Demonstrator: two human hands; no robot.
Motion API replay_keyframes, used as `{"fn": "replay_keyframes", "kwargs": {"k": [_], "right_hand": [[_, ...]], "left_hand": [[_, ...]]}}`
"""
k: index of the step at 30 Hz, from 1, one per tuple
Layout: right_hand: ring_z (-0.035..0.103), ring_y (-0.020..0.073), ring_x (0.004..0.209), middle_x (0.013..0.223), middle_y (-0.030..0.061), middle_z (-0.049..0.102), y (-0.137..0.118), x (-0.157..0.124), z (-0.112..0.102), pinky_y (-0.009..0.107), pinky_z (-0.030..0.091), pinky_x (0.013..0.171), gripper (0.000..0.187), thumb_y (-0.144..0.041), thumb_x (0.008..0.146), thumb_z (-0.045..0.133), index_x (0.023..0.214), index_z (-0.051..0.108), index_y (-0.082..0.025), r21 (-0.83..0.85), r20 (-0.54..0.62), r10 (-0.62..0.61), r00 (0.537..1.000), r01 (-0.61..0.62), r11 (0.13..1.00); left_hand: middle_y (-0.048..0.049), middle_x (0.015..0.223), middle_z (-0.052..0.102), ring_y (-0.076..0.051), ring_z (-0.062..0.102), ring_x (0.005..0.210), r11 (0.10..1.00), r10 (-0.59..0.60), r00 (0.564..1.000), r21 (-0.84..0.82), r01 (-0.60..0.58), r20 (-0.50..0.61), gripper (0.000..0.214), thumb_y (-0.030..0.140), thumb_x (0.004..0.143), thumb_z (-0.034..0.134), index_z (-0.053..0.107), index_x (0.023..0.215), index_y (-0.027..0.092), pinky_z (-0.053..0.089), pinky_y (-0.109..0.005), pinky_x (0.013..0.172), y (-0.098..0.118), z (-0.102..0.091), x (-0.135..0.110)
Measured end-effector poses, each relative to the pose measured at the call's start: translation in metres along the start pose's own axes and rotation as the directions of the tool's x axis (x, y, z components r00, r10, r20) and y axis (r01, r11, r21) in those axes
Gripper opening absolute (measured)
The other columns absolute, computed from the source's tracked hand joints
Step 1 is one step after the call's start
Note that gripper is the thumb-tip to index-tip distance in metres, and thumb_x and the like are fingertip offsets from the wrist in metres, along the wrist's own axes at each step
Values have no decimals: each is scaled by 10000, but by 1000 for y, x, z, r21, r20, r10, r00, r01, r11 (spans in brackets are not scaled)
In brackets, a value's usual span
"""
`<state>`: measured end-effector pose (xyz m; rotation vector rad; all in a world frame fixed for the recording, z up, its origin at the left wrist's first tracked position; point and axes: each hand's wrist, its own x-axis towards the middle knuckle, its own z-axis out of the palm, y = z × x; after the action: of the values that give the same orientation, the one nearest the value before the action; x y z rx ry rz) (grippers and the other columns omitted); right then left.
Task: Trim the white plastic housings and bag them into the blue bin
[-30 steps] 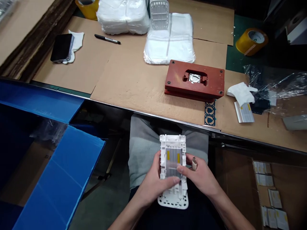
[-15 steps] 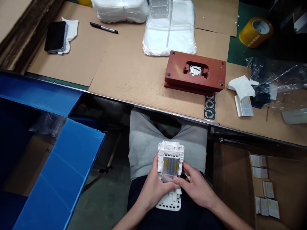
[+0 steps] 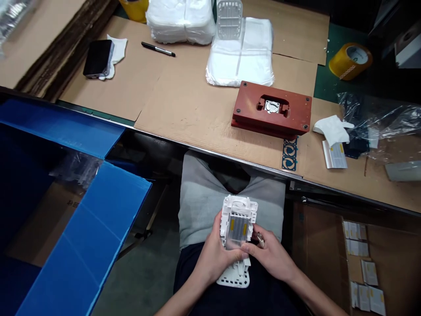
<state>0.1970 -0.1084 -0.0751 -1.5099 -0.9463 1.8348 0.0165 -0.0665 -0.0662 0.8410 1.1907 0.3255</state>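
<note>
A white plastic housing [image 3: 239, 205] with a metal plate [image 3: 238, 229] bearing two yellow strips is held above my lap. My left hand [image 3: 217, 250] grips its left side, the thumb lying across the lower front. From the right, my right hand [image 3: 268, 253] closes on the same housing with its thumb near the plate's lower edge. A small pale object [image 3: 261, 239] shows between the right hand's fingers; its kind is unclear. Beneath the housing, a slotted white plastic part [image 3: 235, 279] rests on my lap; whether the two are joined cannot be made out.
On the cardboard-covered table [image 3: 187, 101] stands a red fixture [image 3: 251, 103] with a metal piece in it. Bundled white bags [image 3: 240, 61], a phone [image 3: 98, 58], a pen [image 3: 158, 49] and tape [image 3: 350, 61] lie farther back. A blue box [image 3: 88, 232] stands left; metal plates [image 3: 369, 273] lie right.
The camera view has shifted, so the table and its things appear lower and slightly right. Both hands keep hold of the white housing in nearly the same pose.
</note>
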Motion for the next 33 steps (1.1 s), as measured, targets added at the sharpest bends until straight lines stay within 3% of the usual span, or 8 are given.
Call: {"fn": "replay_keyframes", "kwargs": {"k": [4,7,13,19,24,27,30,33], "right_hand": [[680,251,1084,1192,65,728,-1,-6,-1,358,539,940,341,-215,886,670,1226,651,-203,-30,-2,-5,1000,5,1000],[687,262,1045,1194,86,726,0,-7,6,364,542,897,358,-197,875,666,1232,642,-185,-69,-33,-23,999,21,997],[693,273,999,1160,92,736,-2,0,11,391,543,907,290,-211,879,645,1166,656,-172,-89,-25,-33,999,31,996],[674,259,1089,1213,72,724,-19,5,-9,389,525,986,380,-228,875,680,1253,658,-193,-57,34,-21,999,23,998],[650,264,1146,1280,93,692,-38,12,-19,397,511,1008,395,-293,912,661,1292,638,-188,-42,-42,-33,999,31,999],[662,277,1130,1223,106,720,-43,12,-16,411,505,1017,357,-316,918,655,1243,667,-169,-34,-72,-43,996,40,999],[654,280,1156,1238,109,716,-39,9,-9,411,484,1050,380,-310,906,674,1260,658,-172,-37,-93,-55,994,52,998],[660,284,1145,1249,125,708,-28,10,0,415,506,1028,419,-323,923,647,1312,625,-169,-93,-155,-72,985,58,994]], "left_hand": [[-52,1211,684,-255,646,1098,1000,-8,1000,28,8,-4,779,165,649,860,461,1315,230,499,-331,924,2,4,-4],[-61,1109,711,-274,666,1011,1000,-8,1000,29,9,-18,680,205,627,876,528,1210,194,511,-339,857,0,3,-4],[-56,1045,717,-272,669,946,999,24,997,40,-21,-74,583,188,664,827,546,1175,187,509,-337,801,-4,-1,-1],[-39,1058,717,-269,668,962,998,-36,998,46,39,-53,631,154,635,837,531,1184,206,512,-339,807,0,-1,-1],[-29,1056,730,-265,695,937,990,-64,998,121,66,-18,610,178,712,792,502,1244,242,514,-362,829,12,-2,-6],[-55,1207,698,-280,663,1096,991,10,1000,134,-6,-29,615,252,760,786,474,1290,252,494,-373,931,21,-3,-6],[-57,1221,696,-280,642,1146,988,71,993,143,-58,-91,619,270,757,798,475,1284,245,479,-364,966,29,-4,1],[-57,1153,727,-282,669,1090,993,86,994,90,-81,-62,520,286,764,790,539,1213,218,500,-347,932,33,-3,10]]}}
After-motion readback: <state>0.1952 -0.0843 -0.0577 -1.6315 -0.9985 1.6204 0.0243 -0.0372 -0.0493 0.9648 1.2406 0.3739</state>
